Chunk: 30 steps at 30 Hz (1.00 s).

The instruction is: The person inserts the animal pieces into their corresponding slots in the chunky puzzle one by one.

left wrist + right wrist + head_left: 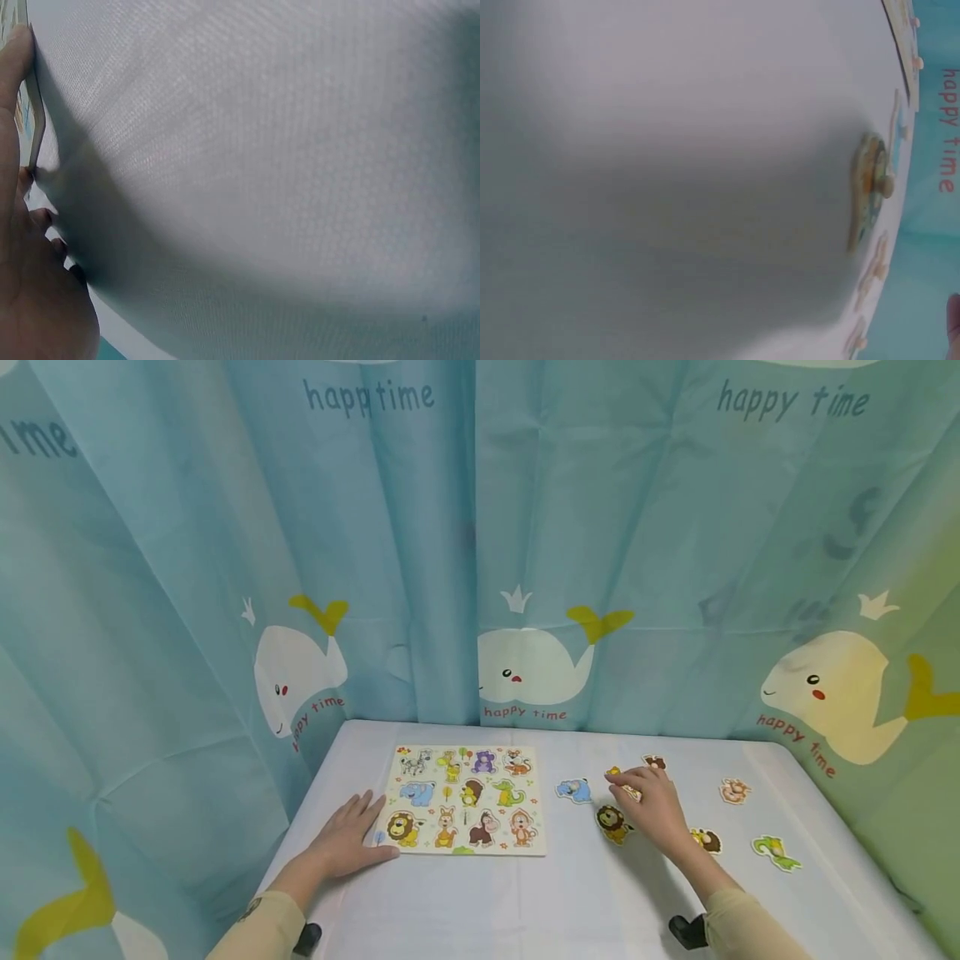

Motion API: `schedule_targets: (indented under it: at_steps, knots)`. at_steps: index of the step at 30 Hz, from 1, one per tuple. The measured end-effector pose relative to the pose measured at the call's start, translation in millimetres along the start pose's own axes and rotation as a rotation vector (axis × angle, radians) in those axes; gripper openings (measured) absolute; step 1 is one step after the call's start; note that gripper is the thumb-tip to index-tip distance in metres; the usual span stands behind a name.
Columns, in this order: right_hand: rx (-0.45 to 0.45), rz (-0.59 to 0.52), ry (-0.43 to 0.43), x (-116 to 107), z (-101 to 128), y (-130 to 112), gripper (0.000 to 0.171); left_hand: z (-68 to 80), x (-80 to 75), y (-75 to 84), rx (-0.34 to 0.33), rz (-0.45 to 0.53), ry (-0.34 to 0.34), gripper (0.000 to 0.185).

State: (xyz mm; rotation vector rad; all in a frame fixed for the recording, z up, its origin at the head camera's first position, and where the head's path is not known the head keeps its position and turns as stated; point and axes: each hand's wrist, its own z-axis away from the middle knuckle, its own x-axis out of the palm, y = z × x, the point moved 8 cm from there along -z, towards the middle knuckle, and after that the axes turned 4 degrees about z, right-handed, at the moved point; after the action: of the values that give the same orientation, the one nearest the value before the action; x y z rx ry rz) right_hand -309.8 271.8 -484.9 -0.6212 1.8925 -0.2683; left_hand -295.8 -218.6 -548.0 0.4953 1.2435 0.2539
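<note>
A wooden animal puzzle board lies left of centre on the table. My left hand rests at its left edge, fingers extended, thumb by the near corner; in the left wrist view the thumb touches the board's edge. My right hand hovers over loose pieces, fingers loosely bent above a yellow piece that it partly covers. Beside it lie a lion piece and a blue elephant piece. In the right wrist view the lion piece carries a small knob, and only one fingertip shows.
To the right lie a crocodile piece, a monkey piece and a hedgehog piece; a brown piece lies behind the right hand. A blue whale-print curtain hangs behind the white-covered table.
</note>
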Motion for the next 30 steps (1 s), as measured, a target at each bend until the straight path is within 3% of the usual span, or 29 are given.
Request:
schedule_targets:
  at_steps: [8,30]
  knots:
    - [0.007,0.018,-0.034,6.4,4.1,3.6,0.018,1.4,-4.6,0.8,0.013,-0.020,0.030,0.107]
    - [0.015,-0.006,-0.091,32.9,-7.6,6.6,0.028,4.1,-2.1,0.8,-0.015,0.001,0.018,0.107]
